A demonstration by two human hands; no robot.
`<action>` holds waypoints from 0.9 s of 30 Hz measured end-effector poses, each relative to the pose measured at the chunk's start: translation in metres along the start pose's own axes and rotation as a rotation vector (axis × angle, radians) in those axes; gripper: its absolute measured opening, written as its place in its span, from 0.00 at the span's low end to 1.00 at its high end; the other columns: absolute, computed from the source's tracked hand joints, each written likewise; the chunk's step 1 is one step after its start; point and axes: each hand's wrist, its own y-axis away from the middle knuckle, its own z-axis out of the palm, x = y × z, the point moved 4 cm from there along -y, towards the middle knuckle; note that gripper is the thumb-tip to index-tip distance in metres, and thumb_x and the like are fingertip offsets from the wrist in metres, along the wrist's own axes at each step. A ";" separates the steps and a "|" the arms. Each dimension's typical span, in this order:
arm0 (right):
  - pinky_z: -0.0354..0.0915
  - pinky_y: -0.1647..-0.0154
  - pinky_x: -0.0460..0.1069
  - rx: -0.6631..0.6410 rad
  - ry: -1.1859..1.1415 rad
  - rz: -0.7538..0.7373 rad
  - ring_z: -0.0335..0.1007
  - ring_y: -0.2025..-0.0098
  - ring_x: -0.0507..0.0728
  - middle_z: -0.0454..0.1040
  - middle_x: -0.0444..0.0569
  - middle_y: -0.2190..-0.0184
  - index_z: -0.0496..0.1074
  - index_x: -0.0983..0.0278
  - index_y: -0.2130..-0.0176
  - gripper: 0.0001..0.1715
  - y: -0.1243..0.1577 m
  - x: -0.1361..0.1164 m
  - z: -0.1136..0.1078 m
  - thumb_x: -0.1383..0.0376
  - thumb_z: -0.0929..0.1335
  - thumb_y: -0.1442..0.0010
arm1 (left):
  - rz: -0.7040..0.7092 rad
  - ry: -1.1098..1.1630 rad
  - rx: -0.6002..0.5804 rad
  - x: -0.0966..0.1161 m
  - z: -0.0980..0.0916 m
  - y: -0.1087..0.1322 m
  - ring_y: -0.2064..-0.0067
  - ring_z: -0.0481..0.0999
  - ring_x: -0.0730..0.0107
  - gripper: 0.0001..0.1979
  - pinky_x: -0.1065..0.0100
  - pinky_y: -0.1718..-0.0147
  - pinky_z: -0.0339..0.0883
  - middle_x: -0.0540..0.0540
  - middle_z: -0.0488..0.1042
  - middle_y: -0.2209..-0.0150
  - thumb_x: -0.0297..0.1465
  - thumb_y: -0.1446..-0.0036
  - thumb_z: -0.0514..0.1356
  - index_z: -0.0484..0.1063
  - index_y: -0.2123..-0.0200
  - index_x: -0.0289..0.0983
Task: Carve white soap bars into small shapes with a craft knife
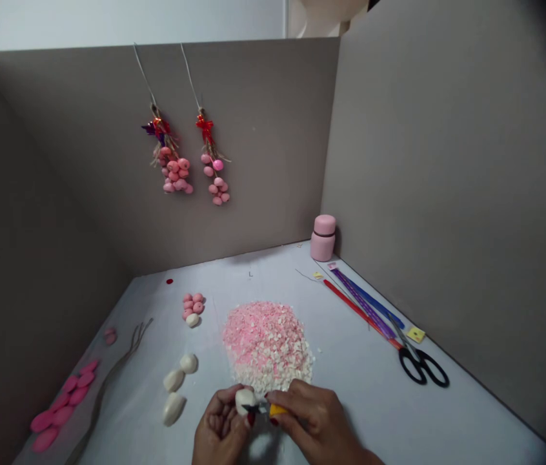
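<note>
My left hand (222,426) is closed around a white rounded soap-like piece (244,400) near the front of the table. My right hand (319,416) grips a small craft knife by its yellow handle (277,409), with its dark blade against the piece. Just beyond both hands lies a heap of pink and white shavings (268,342). To the left, three white chunks (173,380) rest in a slanting row. Farther back, several pink rounded pieces (193,303) sit in a cluster with a white one (192,320).
Bright pink oval pieces (62,413) and twine strands (103,387) lie at left. Black-handled scissors (423,367) lie at right by red, purple and blue ribbons (364,307). A pink jar (323,239) stands in the back corner. Two bead-like bunches (173,168) hang on the back panel.
</note>
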 end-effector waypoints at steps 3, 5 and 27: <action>0.63 0.75 0.47 0.011 -0.007 0.004 0.71 0.75 0.55 0.74 0.50 0.76 0.78 0.62 0.58 0.26 -0.001 0.000 0.001 0.51 0.58 0.31 | -0.013 0.005 0.001 -0.001 0.000 0.000 0.70 0.81 0.56 0.22 0.63 0.68 0.73 0.41 0.82 0.73 0.38 0.73 0.77 0.77 0.72 0.34; 0.63 0.75 0.47 0.010 -0.008 0.010 0.71 0.75 0.55 0.74 0.50 0.76 0.78 0.61 0.57 0.26 -0.001 0.001 0.002 0.51 0.58 0.31 | -0.022 0.013 -0.001 -0.002 -0.001 -0.001 0.69 0.81 0.56 0.22 0.63 0.67 0.73 0.41 0.83 0.73 0.38 0.73 0.77 0.77 0.72 0.34; 0.67 0.71 0.47 0.090 -0.118 0.115 0.74 0.71 0.56 0.77 0.50 0.72 0.79 0.60 0.58 0.18 0.001 0.013 0.000 0.56 0.63 0.34 | -0.067 0.153 -0.045 -0.007 0.001 -0.001 0.71 0.79 0.65 0.21 0.69 0.67 0.69 0.44 0.83 0.74 0.37 0.70 0.77 0.79 0.71 0.35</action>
